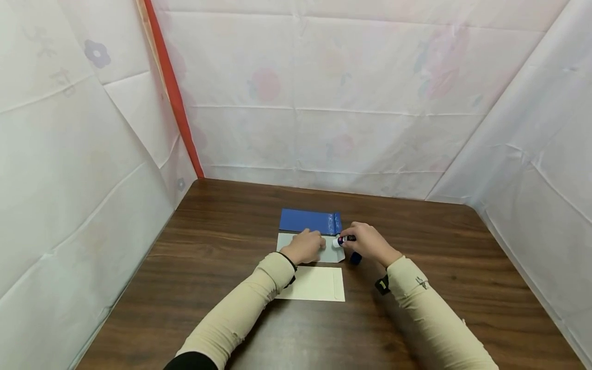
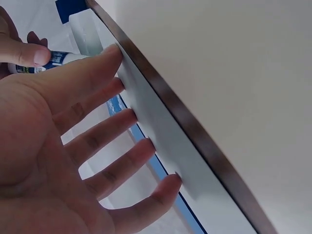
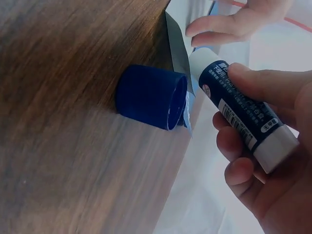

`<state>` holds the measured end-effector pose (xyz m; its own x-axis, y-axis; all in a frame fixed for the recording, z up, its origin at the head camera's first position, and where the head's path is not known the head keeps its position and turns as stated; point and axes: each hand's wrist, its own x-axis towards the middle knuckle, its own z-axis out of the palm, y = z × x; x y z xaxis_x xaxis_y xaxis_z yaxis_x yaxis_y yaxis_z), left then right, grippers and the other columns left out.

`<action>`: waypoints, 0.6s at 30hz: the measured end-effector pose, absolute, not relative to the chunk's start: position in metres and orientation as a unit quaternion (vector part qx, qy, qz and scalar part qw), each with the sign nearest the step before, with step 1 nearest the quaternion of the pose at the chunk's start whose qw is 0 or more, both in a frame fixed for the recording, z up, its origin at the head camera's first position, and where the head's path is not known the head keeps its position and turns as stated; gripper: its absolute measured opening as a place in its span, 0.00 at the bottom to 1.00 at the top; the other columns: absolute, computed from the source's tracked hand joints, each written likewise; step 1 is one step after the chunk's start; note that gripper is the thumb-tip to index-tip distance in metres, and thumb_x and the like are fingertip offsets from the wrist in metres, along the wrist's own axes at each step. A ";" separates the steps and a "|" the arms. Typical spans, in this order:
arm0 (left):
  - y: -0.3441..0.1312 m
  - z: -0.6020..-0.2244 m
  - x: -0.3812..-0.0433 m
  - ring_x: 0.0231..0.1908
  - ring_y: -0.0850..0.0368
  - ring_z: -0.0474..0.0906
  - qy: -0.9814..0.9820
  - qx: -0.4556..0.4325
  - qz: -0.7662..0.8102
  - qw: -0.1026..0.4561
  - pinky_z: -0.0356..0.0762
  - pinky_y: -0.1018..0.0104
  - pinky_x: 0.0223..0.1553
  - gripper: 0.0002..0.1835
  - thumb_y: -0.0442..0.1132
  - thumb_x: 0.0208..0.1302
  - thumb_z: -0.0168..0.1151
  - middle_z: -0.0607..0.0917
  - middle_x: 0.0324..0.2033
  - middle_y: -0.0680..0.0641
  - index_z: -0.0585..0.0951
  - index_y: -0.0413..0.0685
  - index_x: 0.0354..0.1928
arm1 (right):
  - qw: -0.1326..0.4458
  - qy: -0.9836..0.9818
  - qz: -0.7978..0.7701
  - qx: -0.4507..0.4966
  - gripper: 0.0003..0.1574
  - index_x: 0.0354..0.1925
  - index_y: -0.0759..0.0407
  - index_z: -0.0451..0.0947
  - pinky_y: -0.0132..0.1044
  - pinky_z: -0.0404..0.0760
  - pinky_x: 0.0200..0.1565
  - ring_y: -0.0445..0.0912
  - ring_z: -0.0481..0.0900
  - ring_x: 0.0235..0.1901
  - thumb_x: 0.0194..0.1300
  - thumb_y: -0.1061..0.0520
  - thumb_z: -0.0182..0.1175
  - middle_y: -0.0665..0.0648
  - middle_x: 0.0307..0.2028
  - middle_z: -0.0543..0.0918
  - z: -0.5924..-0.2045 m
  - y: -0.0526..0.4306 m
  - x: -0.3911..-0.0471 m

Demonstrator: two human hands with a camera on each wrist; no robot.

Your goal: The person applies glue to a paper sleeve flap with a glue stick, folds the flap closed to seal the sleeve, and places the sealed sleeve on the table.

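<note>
My right hand [image 1: 367,242] grips a glue stick [image 3: 239,105] between thumb and fingers. Its white end is down at the right flap of a pale grey envelope [image 1: 330,255]. On that envelope press the fingertips of my left hand [image 1: 304,246], spread and only slightly bent in the left wrist view. Behind it lies a blue envelope [image 1: 302,220] with whitish glue smears near its right end. The dark blue cap [image 3: 151,96] of the stick rests on its side on the table, just right of the grey envelope.
A cream envelope [image 1: 319,283] lies flat nearer to me, partly under my left forearm. The brown wooden table [image 1: 222,226] meets white patterned sheeting [image 1: 361,103] at the back and sides. A red strip [image 1: 173,92] runs down the back left corner.
</note>
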<state>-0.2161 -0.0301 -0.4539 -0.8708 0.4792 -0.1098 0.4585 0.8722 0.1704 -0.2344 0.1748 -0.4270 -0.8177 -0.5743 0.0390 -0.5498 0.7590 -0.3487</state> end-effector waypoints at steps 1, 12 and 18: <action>-0.030 -0.454 -0.216 0.49 0.49 0.75 0.965 0.243 0.067 0.073 0.80 0.56 0.45 0.18 0.43 0.59 0.70 0.82 0.51 0.50 0.84 0.55 0.52 | 0.033 0.938 -0.168 -0.302 0.14 0.47 0.58 0.86 0.32 0.68 0.28 0.40 0.67 0.24 0.62 0.56 0.66 0.52 0.32 0.78 -0.427 0.174 -0.235; -0.030 -0.449 -0.212 0.51 0.49 0.74 0.963 0.244 0.072 0.086 0.79 0.57 0.46 0.19 0.43 0.60 0.70 0.81 0.52 0.50 0.83 0.55 0.54 | -0.010 0.932 -0.109 -0.344 0.13 0.44 0.57 0.87 0.33 0.71 0.31 0.40 0.68 0.27 0.58 0.62 0.69 0.52 0.31 0.75 -0.432 0.163 -0.239; -0.031 -0.447 -0.210 0.51 0.50 0.73 0.963 0.242 0.068 0.093 0.78 0.58 0.46 0.19 0.44 0.60 0.70 0.80 0.54 0.50 0.84 0.56 0.54 | -0.051 0.925 -0.077 -0.368 0.13 0.41 0.55 0.88 0.37 0.75 0.34 0.43 0.71 0.31 0.55 0.65 0.68 0.53 0.32 0.76 -0.433 0.158 -0.240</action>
<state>-0.2101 -0.0307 -0.4470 -0.8651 0.4799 -0.1457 0.4545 0.8730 0.1768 -0.2396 0.1575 -0.4333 -0.7238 -0.6731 0.1522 -0.6890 0.7171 -0.1051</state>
